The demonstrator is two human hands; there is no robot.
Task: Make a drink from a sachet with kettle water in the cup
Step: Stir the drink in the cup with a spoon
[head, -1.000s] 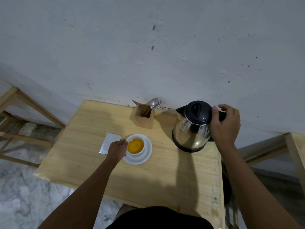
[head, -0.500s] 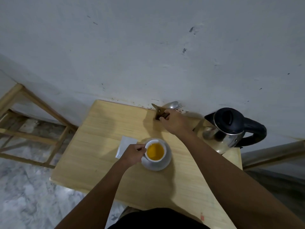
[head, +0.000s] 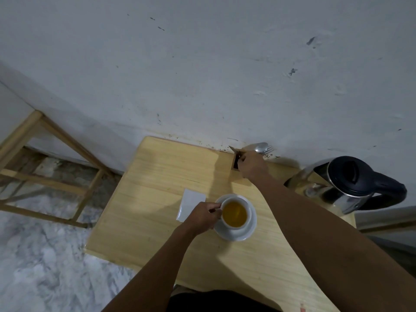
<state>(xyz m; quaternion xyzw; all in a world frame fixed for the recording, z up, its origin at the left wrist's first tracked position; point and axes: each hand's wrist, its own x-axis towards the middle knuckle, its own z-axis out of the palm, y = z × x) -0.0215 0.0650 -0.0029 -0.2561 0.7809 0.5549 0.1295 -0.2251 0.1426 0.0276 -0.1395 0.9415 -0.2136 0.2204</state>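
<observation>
While the bench (head: 157,176) fills mid-frame, kettle (head: 346,183) stands right, handle toward the right edge. Cup (head: 235,213) of amber drink sits on its saucer (head: 249,230), centre. Left hand (head: 202,217) pinches the cup's handle, which points left. Right hand (head: 252,164) is at the cutlery holder (head: 236,163); I cannot tell its grip. I'd draw a spoon straight up and keep the cup steadied.

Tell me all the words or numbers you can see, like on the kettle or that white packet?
None can be read.
Kettle: no label or brand shows on its shiny body or black lid.
White sachet: looks blank on the side that shows.
Cup and saucer: plain white, no writing.
</observation>
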